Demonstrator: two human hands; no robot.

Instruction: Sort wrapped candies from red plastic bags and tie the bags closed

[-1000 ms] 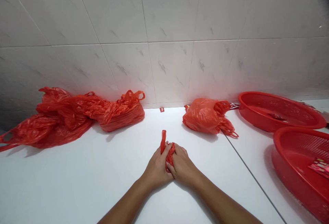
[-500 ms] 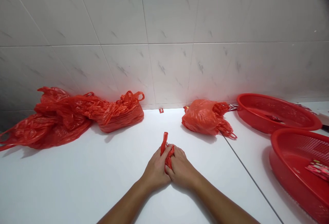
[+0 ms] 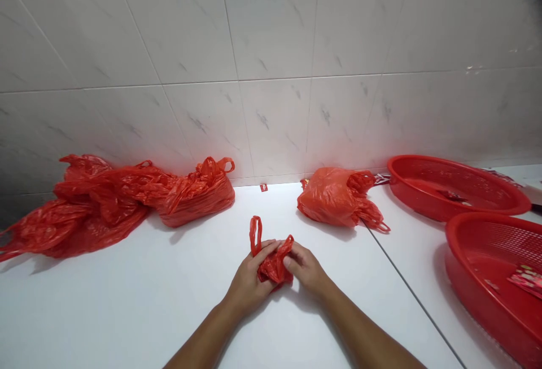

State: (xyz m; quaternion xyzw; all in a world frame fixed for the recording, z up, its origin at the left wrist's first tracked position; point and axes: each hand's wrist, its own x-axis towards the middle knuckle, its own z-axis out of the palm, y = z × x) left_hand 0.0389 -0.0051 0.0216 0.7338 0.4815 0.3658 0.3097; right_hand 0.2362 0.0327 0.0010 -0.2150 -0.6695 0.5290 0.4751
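Left hand (image 3: 249, 280), right hand (image 3: 307, 270): fingers closed on crumpled red plastic bag (image 3: 275, 266), over white counter (image 3: 127, 312) (marbled tile wall (image 3: 271, 123) behind).

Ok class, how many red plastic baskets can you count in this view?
2. One red plastic basket sits against the tiled wall at the far right; the other red plastic basket lies nearer, cut off by the right edge of the view. Others could lie out of view.

Red plastic bag (image 3: 274, 267) bunched small, one handle loop (image 3: 255, 235) sticking upward.
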